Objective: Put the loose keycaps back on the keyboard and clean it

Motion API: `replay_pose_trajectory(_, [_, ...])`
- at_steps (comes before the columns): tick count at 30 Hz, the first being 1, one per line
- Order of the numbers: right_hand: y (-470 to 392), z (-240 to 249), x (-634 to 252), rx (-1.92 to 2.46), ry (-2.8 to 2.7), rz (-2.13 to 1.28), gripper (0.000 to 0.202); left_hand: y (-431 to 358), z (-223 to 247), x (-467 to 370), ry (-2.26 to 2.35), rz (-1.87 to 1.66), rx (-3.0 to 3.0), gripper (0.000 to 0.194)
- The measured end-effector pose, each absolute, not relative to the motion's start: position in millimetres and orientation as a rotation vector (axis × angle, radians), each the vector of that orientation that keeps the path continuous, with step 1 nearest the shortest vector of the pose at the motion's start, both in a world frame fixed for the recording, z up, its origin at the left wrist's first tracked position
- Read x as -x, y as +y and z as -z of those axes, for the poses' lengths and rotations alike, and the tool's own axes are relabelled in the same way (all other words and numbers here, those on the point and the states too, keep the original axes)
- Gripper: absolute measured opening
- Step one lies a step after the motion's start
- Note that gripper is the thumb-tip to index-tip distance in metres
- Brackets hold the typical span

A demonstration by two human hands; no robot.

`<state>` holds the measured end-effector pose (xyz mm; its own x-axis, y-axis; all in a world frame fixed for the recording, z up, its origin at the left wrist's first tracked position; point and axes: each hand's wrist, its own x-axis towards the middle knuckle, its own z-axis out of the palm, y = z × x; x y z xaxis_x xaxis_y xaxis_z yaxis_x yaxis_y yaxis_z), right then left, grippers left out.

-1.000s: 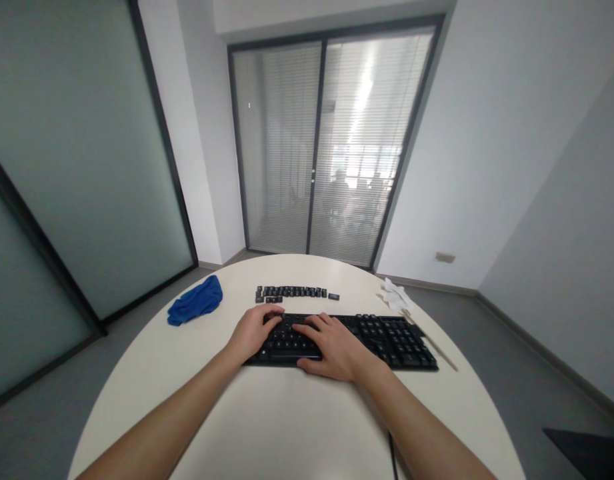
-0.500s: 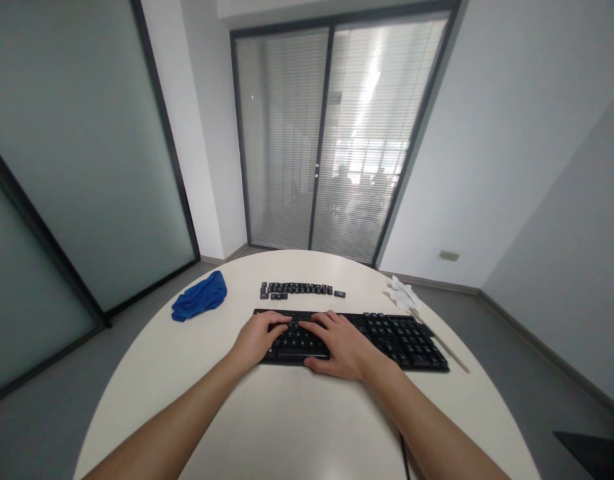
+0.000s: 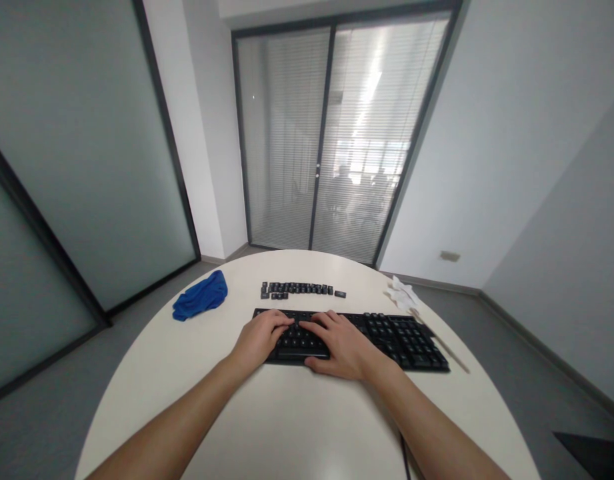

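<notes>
On table (image 3: 287, 420), crosswise keyboard (image 3: 387, 333), apparently user-facing

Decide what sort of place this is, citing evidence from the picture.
Probably an office or meeting room: a pale round-edged table, a glazed partition with blinds, and frosted glass panels.

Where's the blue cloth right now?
In the head view, the blue cloth lies at the far left of the white table, left of the loose black keycaps and beyond the left end of the keyboard.
</notes>
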<state>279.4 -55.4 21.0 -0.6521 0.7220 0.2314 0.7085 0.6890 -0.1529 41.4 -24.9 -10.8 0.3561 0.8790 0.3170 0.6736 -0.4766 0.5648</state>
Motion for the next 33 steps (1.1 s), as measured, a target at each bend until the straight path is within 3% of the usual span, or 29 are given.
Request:
replay_pose_trajectory(18, [-62, -23, -265, 1.182, -2.640, -0.051, 0.067, -13, 18, -39, 1.257, -0.966, -2.034, 0.022])
replay_pose_trajectory(24, [-63, -27, -263, 1.205, -2.629, -0.071, 0.065, -17, 5, -35, 1.217, -0.879, -2.113, 0.018])
replay_pose_trajectory(33, [-62, -31, -259, 1.215, -2.625, -0.101, 0.065, -30, -10, -25, 1.296, -0.656, -2.392, 0.029])
